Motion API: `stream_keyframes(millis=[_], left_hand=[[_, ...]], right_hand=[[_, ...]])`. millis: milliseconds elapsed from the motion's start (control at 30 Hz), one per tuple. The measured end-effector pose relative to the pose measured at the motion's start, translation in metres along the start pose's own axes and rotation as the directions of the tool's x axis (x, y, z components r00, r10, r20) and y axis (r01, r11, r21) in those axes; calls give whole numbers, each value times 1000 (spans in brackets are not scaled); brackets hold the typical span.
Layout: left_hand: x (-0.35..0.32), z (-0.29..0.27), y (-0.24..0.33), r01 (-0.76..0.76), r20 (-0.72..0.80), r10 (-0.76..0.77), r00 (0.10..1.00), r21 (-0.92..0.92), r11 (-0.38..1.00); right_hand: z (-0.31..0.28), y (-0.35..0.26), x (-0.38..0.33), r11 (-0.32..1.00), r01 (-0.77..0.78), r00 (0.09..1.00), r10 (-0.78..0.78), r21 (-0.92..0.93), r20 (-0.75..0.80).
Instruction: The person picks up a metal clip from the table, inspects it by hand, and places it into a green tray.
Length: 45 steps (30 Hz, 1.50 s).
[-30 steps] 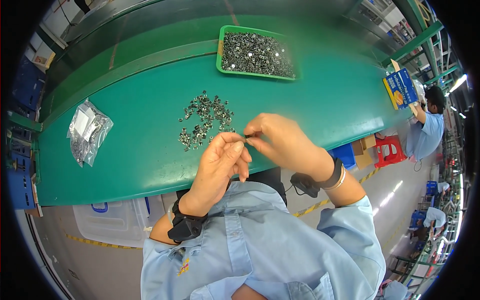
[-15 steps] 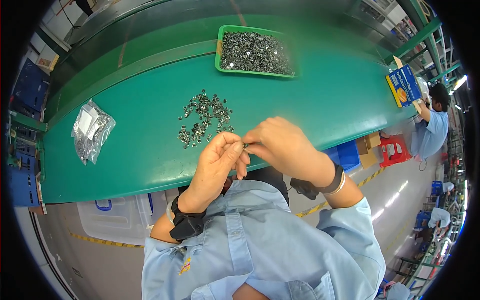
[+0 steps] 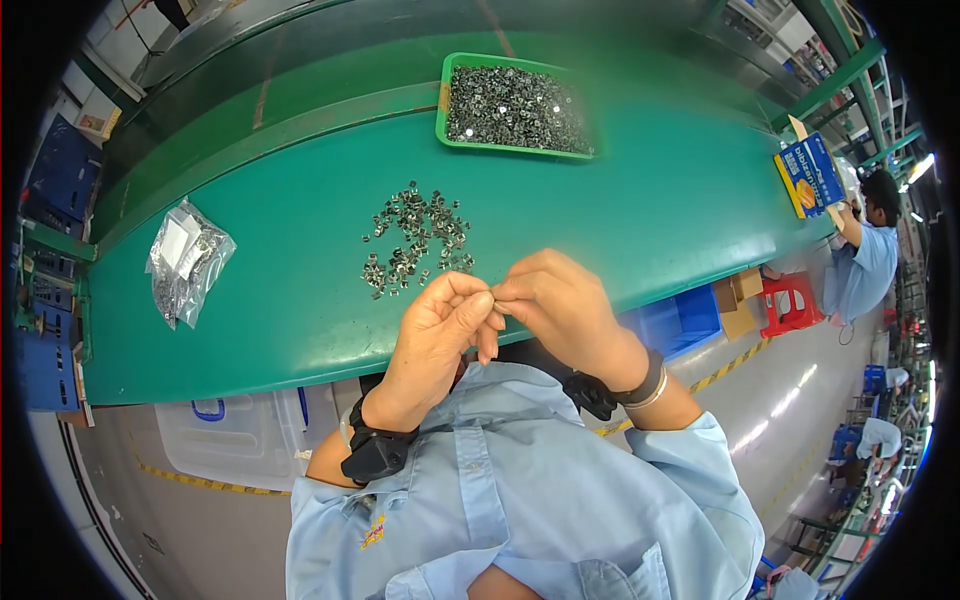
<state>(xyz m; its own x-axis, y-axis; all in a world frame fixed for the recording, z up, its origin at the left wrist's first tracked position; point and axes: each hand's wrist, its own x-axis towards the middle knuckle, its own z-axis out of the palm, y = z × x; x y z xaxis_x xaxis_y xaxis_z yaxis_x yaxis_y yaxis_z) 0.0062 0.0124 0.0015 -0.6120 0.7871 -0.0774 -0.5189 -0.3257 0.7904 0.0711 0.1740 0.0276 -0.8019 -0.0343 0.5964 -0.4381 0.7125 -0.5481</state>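
My left hand (image 3: 436, 335) and my right hand (image 3: 563, 303) meet fingertip to fingertip above the near edge of the green table. Both are closed in a pinch around one small metal part, which the fingers now almost wholly cover. Just beyond my left hand lies a loose heap of small, shiny metal parts (image 3: 410, 228), spread on the table top. Farther back, a green tray (image 3: 441, 108) is filled with many similar metal pieces.
To the left lies a clear plastic bag (image 3: 188, 265) of metal pieces with a white label. A blue and yellow box (image 3: 808, 175) stands at the far right, beside a co-worker (image 3: 868, 262). Below the table are a blue bin (image 3: 690, 318), a red stool (image 3: 795, 300) and a clear lidded tub (image 3: 225, 440).
My right hand has turned and drawn its forearm inward and a little lower. The metal part, glimpsed between the fingertips before, is now covered. My left hand has shifted slightly right.
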Motion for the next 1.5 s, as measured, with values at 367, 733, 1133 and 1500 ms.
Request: stream_keyframes(millis=[367,733,1133,1500], left_hand=[[1,-2,-8,131,193,-51,980,-429,894],[-5,7,2,64,16,-62,998,-168,984],[-4,1,-5,125,156,-76,985,-330,936],[-2,1,4,113,80,-97,992,-228,967]], right_hand=[[4,-10,-10,979,-81,995,91,184,-47],[2,-1,-11,995,-7,1000,7,99,1],[10,-2,-18,966,-72,994,91,247,-65],[11,7,-10,952,-131,990,139,276,-10]])
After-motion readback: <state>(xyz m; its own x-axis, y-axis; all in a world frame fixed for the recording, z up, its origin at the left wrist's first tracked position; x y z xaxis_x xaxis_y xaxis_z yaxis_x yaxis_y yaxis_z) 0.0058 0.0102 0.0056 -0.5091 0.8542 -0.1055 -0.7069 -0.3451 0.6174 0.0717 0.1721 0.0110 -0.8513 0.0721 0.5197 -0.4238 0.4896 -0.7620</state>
